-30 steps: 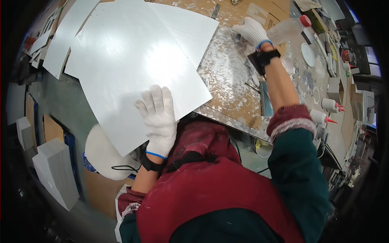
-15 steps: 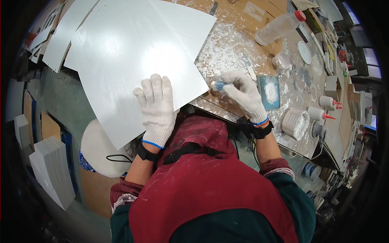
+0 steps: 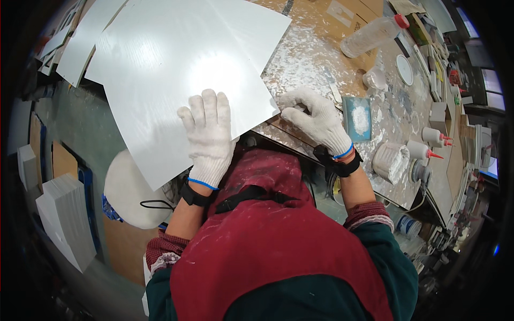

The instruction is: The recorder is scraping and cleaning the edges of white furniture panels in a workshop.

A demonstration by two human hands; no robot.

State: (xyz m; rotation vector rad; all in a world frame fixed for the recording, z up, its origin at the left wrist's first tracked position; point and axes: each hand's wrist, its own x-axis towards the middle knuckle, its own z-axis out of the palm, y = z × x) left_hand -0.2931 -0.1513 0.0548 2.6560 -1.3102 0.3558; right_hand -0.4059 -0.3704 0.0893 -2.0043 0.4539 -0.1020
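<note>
A large glossy white panel (image 3: 155, 80) lies over the left part of the worktable, its near corner jutting past the edge. On its surface my left hand (image 3: 208, 125), in a white knit glove, rests flat with the fingers stretched out. My right hand (image 3: 316, 120), gloved the same way, is at the panel's right corner, thumb and fingers curled together. The small blue piece seen in those fingers a moment ago is now hidden by the glove. Just right of this hand lies a blue square (image 3: 357, 119) with white paste on it.
A clear bottle with a red cap (image 3: 375, 36), a round white lid (image 3: 404, 69), a tub of white paste (image 3: 391, 163) and red-tipped squeeze bottles (image 3: 423, 150) stand on the paste-spattered table (image 3: 300, 64). A round stool (image 3: 134, 192) and stacked white boards (image 3: 67, 219) are at left.
My right hand has turned slightly and come against the panel's corner, so the blue piece no longer shows. My left hand stays spread on the panel. The view has shifted a little.
</note>
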